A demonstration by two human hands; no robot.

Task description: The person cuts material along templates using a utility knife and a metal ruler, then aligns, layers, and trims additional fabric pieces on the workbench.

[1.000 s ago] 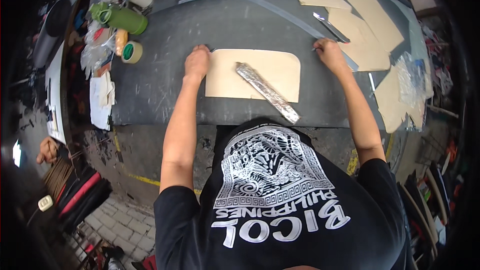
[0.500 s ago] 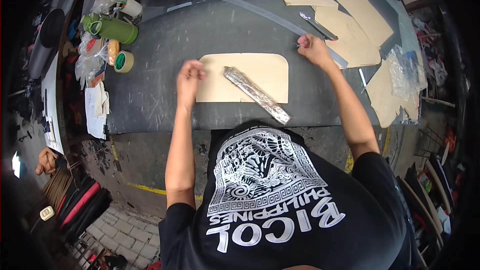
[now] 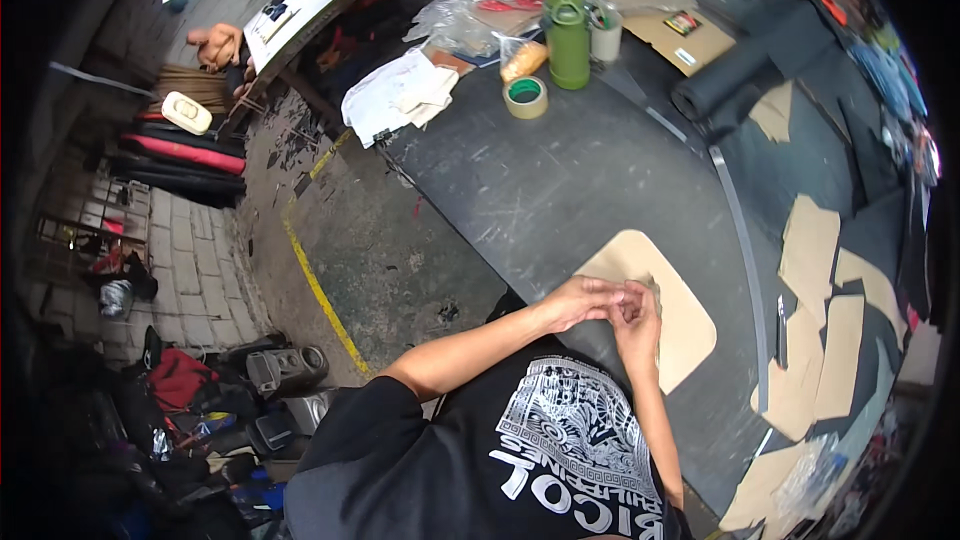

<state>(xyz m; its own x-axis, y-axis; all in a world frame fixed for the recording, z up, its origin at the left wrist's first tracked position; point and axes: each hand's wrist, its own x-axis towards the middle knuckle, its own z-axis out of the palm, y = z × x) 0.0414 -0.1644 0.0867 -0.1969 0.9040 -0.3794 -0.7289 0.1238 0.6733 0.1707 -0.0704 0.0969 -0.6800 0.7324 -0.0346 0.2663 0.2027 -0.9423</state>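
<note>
Since the earlier frames the head has swung to the left, so the dark table (image 3: 560, 190) now runs off to the upper right, and the two hands, which lay well apart on the tan board, have come together over its near edge. The left hand (image 3: 580, 300) and the right hand (image 3: 636, 315) now touch each other, fingers curled and bunched; whether they pinch anything between them cannot be told. The foil-wrapped strip that lay on the board earlier is not visible now. The rounded tan board (image 3: 675, 315) lies flat on the table just under and beyond the hands. Past it a long grey metal strip (image 3: 745, 270) curves across the table, with tan cut pieces (image 3: 810, 250) beyond. Farther off stand a roll of tape (image 3: 526, 96), a green bottle (image 3: 568, 40) and crumpled white cloth (image 3: 400, 95).
</note>
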